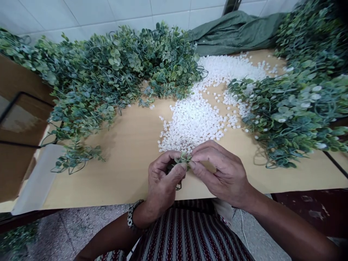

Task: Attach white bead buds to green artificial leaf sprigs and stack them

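Near the table's front edge, my left hand [165, 177] pinches a small sprig of artificial greenery [183, 158] between thumb and fingers. My right hand [220, 170] meets it from the right, its thumb and forefinger pressed together at the sprig's leaves. Whether a small white piece is between those fingertips is hidden. Part of the sprig's dark stem [178, 186] shows below my left hand. Just beyond both hands lies a heap of small white plastic pieces [193, 119].
Artificial leaf sprigs [108, 69] are piled along the back left, with one loose sprig [78, 156] nearer the front. Another pile with white tips [296, 108] lies at right. A green cloth sack [236, 32] rests against the tiled wall. A cardboard box [21, 137] stands at left.
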The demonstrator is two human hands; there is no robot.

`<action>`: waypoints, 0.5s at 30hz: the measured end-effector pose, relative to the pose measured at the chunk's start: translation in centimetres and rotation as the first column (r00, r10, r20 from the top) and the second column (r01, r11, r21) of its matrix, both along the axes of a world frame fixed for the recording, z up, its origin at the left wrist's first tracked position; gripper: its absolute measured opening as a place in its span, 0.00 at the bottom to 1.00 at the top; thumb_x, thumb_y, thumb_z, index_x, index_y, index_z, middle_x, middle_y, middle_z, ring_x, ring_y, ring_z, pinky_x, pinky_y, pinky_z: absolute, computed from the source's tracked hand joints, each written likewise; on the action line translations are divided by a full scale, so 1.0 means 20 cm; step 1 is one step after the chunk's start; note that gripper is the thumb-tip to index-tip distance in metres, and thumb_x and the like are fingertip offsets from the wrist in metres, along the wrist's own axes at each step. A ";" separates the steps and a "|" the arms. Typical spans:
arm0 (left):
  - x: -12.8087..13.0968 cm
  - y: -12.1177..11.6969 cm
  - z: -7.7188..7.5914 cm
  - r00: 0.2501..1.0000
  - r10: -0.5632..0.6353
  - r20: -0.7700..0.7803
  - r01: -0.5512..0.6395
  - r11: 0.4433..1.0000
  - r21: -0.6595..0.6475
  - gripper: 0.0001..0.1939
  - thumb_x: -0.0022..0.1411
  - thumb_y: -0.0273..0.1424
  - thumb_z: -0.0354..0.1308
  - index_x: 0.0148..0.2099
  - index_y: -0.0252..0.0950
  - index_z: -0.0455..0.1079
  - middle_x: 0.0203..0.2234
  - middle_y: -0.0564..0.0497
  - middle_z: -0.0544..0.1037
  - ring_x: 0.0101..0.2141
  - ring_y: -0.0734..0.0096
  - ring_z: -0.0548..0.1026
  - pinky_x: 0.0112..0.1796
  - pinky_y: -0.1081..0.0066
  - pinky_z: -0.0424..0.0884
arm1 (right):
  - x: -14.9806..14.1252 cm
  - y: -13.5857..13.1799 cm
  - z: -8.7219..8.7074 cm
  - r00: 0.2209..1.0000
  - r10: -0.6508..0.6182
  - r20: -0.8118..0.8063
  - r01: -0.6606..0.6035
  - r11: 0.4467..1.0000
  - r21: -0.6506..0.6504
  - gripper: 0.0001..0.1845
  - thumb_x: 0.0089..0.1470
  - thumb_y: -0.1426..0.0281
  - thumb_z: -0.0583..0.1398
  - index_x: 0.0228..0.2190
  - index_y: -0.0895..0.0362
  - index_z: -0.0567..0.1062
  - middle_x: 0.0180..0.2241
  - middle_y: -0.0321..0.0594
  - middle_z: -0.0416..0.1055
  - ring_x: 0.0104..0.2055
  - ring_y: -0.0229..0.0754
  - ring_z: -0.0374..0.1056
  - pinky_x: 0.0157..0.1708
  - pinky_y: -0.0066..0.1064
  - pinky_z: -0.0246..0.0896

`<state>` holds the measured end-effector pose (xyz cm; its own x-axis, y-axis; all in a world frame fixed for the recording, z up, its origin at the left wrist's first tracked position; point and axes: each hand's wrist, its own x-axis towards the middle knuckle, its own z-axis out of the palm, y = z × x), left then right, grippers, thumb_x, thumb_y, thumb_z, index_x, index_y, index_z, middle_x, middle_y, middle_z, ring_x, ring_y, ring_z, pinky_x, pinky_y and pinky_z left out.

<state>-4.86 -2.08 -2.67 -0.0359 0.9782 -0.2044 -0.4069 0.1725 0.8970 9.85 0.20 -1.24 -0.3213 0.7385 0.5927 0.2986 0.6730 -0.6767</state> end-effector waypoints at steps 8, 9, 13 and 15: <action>0.01 0.02 0.03 0.993 -0.078 0.086 0.083 0.995 -0.053 0.11 0.49 0.33 0.67 0.30 0.35 0.68 0.22 0.57 0.71 0.18 0.82 0.65 0.19 0.81 0.63 | 0.03 0.02 -0.02 0.998 0.055 0.024 -0.050 0.983 -0.178 0.07 0.54 0.76 0.61 0.37 0.59 0.71 0.31 0.38 0.69 0.33 0.35 0.67 0.33 0.28 0.65; 0.01 0.02 0.03 0.992 -0.086 0.097 0.091 0.994 -0.053 0.11 0.50 0.33 0.68 0.30 0.35 0.68 0.22 0.57 0.71 0.18 0.83 0.65 0.19 0.81 0.63 | 0.03 0.02 -0.02 0.998 0.054 0.016 -0.050 0.983 -0.175 0.05 0.54 0.76 0.61 0.35 0.59 0.71 0.29 0.38 0.69 0.32 0.35 0.67 0.32 0.27 0.65; -0.01 0.01 0.01 0.989 -0.130 0.071 0.134 0.990 -0.042 0.11 0.49 0.33 0.68 0.32 0.35 0.69 0.20 0.57 0.70 0.18 0.83 0.64 0.19 0.82 0.62 | 0.03 0.01 -0.02 0.999 0.039 -0.005 -0.039 0.995 -0.093 0.02 0.55 0.77 0.59 0.32 0.59 0.71 0.26 0.38 0.70 0.29 0.35 0.67 0.28 0.27 0.63; -0.01 0.00 0.01 0.987 -0.148 0.057 0.150 0.988 -0.033 0.10 0.50 0.33 0.68 0.31 0.34 0.71 0.20 0.56 0.70 0.19 0.82 0.64 0.19 0.81 0.62 | 0.03 -0.01 -0.02 0.999 0.041 0.013 -0.041 0.999 -0.036 0.03 0.56 0.77 0.59 0.31 0.59 0.70 0.25 0.38 0.69 0.28 0.35 0.66 0.28 0.27 0.63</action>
